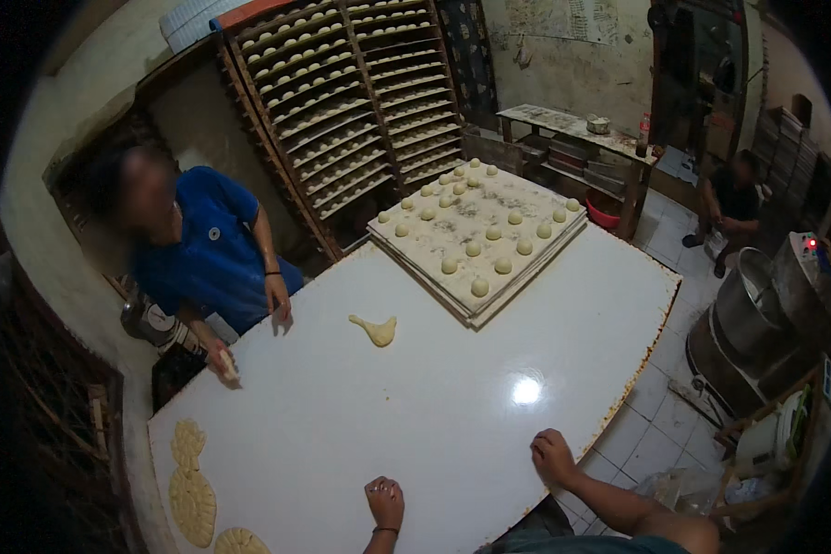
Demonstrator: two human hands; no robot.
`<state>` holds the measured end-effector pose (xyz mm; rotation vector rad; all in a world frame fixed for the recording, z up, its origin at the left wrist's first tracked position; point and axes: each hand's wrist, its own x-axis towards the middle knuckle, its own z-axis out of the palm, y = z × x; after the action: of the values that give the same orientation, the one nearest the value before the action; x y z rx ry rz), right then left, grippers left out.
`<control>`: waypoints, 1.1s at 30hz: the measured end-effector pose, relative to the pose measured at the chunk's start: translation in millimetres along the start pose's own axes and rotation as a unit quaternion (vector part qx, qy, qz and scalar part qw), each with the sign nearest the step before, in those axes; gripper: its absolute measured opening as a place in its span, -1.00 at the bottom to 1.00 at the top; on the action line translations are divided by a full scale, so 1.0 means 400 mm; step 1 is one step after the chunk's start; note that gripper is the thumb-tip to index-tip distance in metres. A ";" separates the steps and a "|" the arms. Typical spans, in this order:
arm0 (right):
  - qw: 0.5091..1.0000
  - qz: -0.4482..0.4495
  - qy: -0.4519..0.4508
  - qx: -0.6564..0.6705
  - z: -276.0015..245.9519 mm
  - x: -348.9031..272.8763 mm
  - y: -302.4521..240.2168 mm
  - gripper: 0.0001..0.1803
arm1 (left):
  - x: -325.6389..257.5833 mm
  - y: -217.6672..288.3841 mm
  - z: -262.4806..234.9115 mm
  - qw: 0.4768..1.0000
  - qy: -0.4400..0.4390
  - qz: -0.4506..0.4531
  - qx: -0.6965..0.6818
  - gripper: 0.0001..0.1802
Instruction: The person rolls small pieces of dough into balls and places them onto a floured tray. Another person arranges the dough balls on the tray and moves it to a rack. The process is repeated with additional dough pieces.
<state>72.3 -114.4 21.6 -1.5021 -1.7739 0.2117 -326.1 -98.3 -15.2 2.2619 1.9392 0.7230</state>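
Note:
My left hand (385, 501) rests as a fist on the white table (415, 406) near its front edge, holding nothing. My right hand (552, 457) lies curled on the table by its right edge, also without anything in it. A small torn piece of dough (375, 330) lies in the middle of the table, well beyond both hands. At the far end sits a stack of floured boards (475, 226) carrying several round dough balls. Flattened dough discs (192, 494) lie at the near left corner.
A person in a blue shirt (208, 249) leans on the table's left edge with a hand on a dough lump (226, 365). Wooden racks with dough trays (342, 102) stand behind. Metal drums (757, 314) and another seated person (729, 198) are at the right.

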 end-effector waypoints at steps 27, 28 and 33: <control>0.631 0.557 0.052 0.538 -0.032 0.108 0.111 -0.80 | 0.117 -0.046 -0.004 0.911 0.216 -0.351 -0.009 -0.97; 0.505 0.565 0.019 0.653 -0.030 0.123 0.202 -0.77 | 0.122 -0.008 0.026 0.904 0.219 -0.364 -0.033 -0.96; 0.580 0.522 0.054 0.623 -0.235 0.454 0.296 -0.69 | 0.004 0.078 0.037 0.925 0.262 -0.274 0.004 -0.82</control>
<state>224.9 48.9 98.0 -1.0882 -0.0539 1.5282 -291.9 -99.5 -16.8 1.4710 2.6235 1.3098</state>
